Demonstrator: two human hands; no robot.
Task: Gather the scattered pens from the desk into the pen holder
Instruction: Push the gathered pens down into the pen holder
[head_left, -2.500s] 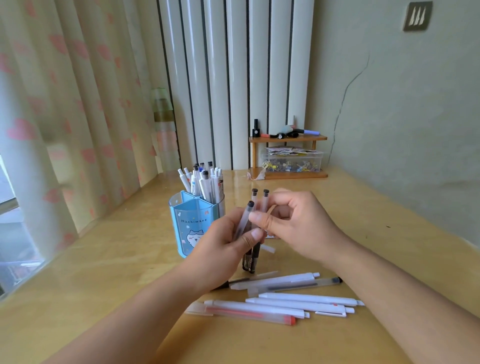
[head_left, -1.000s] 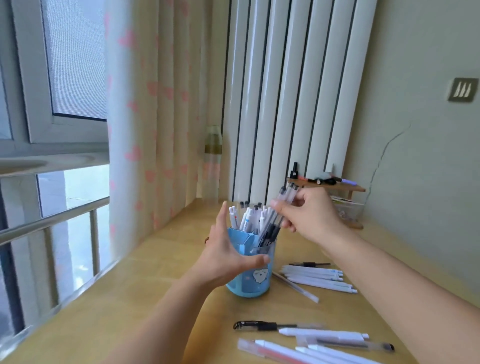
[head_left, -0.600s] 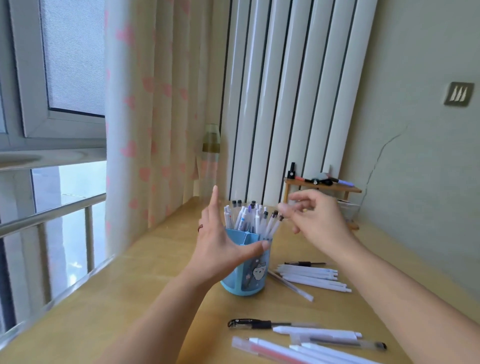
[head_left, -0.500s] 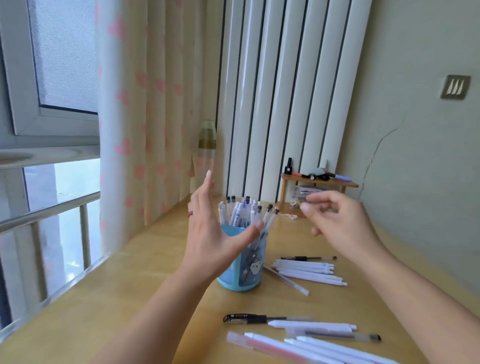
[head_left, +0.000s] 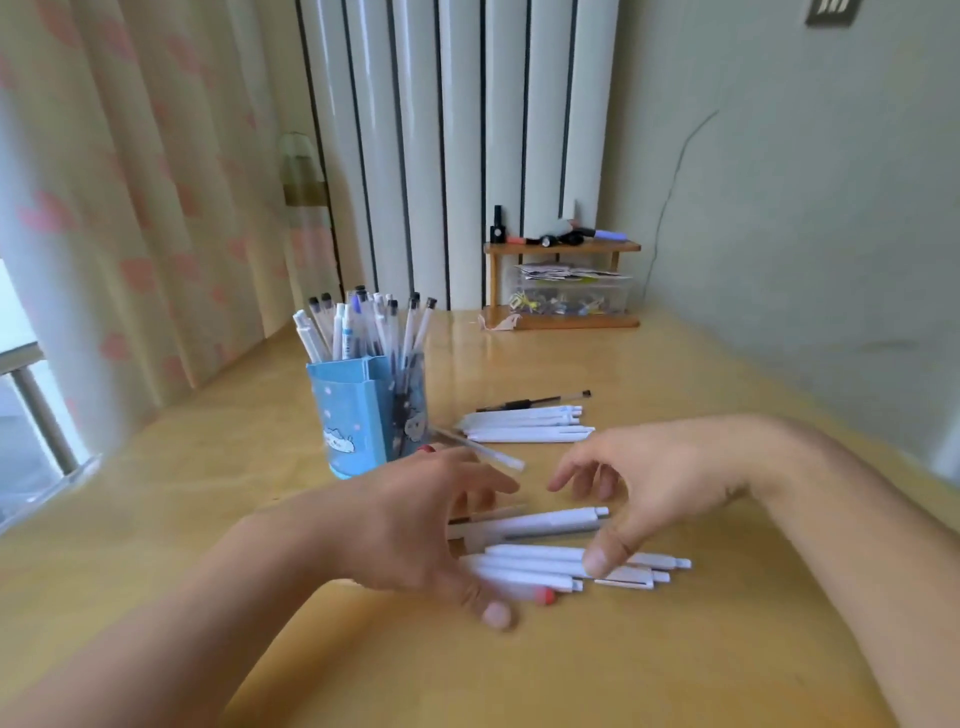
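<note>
A blue pen holder (head_left: 358, 415) with several pens standing in it sits on the wooden desk (head_left: 208, 493). Near me lies a heap of white pens (head_left: 540, 561), one with a red end. My left hand (head_left: 415, 525) hovers over the heap's left side, fingers spread and holding nothing. My right hand (head_left: 649, 483) hangs over its right side, fingers relaxed, thumb pointing down at the pens. A second group of white pens (head_left: 524, 426) and a black pen (head_left: 535, 401) lie beyond, right of the holder. One clear pen (head_left: 483, 451) lies slanted by the holder's base.
A small wooden shelf (head_left: 561, 280) with a clear box and small items stands at the desk's back against the radiator. A curtain (head_left: 130, 208) hangs on the left, a wall on the right.
Both hands have come down from the holder to the near heap of pens. The pens from my right hand now stand in the holder. The camera has tilted down.
</note>
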